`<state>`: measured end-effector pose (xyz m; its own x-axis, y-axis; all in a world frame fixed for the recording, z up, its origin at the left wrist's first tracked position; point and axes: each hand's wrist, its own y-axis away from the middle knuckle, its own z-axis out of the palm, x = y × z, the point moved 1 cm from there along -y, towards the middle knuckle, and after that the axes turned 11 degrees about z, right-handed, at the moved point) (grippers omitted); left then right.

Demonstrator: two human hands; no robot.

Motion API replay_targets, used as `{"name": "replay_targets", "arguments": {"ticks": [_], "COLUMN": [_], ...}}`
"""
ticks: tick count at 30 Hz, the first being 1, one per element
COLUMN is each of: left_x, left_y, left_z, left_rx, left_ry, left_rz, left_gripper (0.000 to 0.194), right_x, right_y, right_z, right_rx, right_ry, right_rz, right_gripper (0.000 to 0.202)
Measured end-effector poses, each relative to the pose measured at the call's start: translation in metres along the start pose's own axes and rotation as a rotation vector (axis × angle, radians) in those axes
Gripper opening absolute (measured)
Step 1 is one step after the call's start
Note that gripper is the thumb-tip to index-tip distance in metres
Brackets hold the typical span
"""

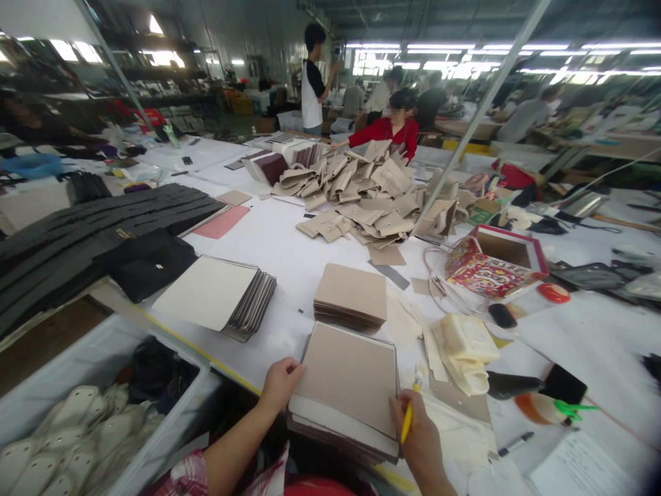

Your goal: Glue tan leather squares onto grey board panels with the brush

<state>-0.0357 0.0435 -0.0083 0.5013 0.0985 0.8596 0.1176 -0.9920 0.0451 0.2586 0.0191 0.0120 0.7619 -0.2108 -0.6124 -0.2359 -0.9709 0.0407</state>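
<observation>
In the head view, the beige panel (pixel 351 375) lay between the two hands, topmost on a thick panel stack (pixel 343 441) at the table's near edge. The left hand (pixel 281 384) met its left edge with thumb and fingers close together; whether they pinched it or merely rested there could not be told. The right hand (pixel 417 428) was closed around a yellow tool (pixel 407 421), its fingertips at the panel's right edge. Hands on opposite sides probably kept the sheet steady, and the tool seemed tucked in so the fingertips stayed usable.

A smaller beige stack (pixel 350 293) stood just beyond the grip and a pale-topped stack (pixel 217 296) beyond the left hand, presumably for easy reach.

The panel sat slightly skewed, its longer axis apparently running from hand to hand, though its shape looked nearly square. The tool slanted lengthwise away from the person, its pale end farthest; which end worked was unclear.
</observation>
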Motion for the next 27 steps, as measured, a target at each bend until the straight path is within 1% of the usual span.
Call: {"name": "replay_targets", "arguments": {"ticks": [6, 11, 17, 27], "left_x": [-0.001, -0.006, -0.009, -0.006], "left_y": [-0.006, -0.007, -0.01, -0.015], "left_z": [-0.001, 0.0, 0.001, -0.001], "left_rx": [-0.038, -0.088, -0.157, -0.186], "left_ry": [0.029, 0.011, 0.002, -0.072], "left_rz": [-0.039, -0.002, -0.01, -0.036], "left_gripper": [0.029, 0.032, 0.038, 0.039], "right_x": [-0.001, -0.006, -0.014, -0.013], "right_y": [-0.006, -0.005, -0.004, -0.006], "right_z": [0.0, -0.004, -0.006, -0.004], "right_rx": [-0.078, -0.1, -0.064, -0.074], "right_ry": [0.028, 0.04, 0.081, 0.086], "right_rz": [0.063, 0.11, 0.135, 0.197], "right_gripper": [0.023, 0.017, 0.012, 0.011]}}
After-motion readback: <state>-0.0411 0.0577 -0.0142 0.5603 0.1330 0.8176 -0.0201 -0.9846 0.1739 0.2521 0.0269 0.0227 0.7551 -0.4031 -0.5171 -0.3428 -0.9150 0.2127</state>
